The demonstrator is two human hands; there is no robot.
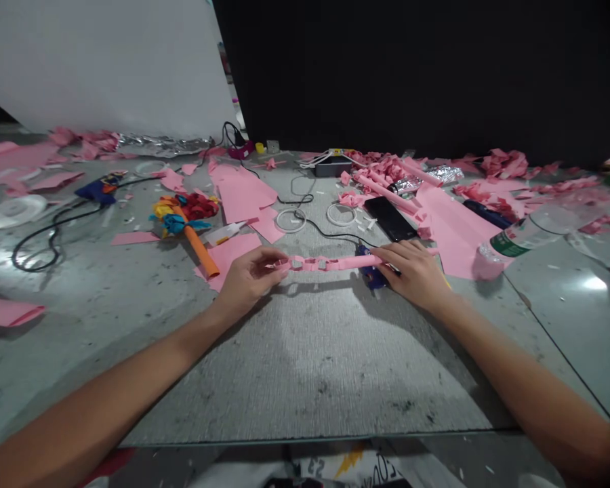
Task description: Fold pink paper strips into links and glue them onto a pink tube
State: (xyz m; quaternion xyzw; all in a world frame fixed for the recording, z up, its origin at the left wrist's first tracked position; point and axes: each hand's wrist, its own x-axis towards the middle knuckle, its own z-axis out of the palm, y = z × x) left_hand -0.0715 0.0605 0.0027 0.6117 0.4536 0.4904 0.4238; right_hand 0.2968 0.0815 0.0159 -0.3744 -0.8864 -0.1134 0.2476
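Note:
A thin pink paper piece (348, 262) is stretched level between my hands, a little above the grey table. Its left part has a row of cut-out openings, while its right part is a plain rolled tube. My left hand (254, 274) pinches the left end between thumb and fingers. Farther right, my right hand (409, 268) is closed round the tube, whose tip shows beyond the fingers. A dark blue glue gun (373, 274) lies beneath the tube beside my right hand, partly hidden.
Behind my hands lie a black phone (390, 218), white rings (291, 220) and cables. A clear bottle (518, 238) lies on the right. An orange paper stick (200, 251) with a colourful crumpled top is at left. Pink paper sheets (241, 193) and scraps cover the back.

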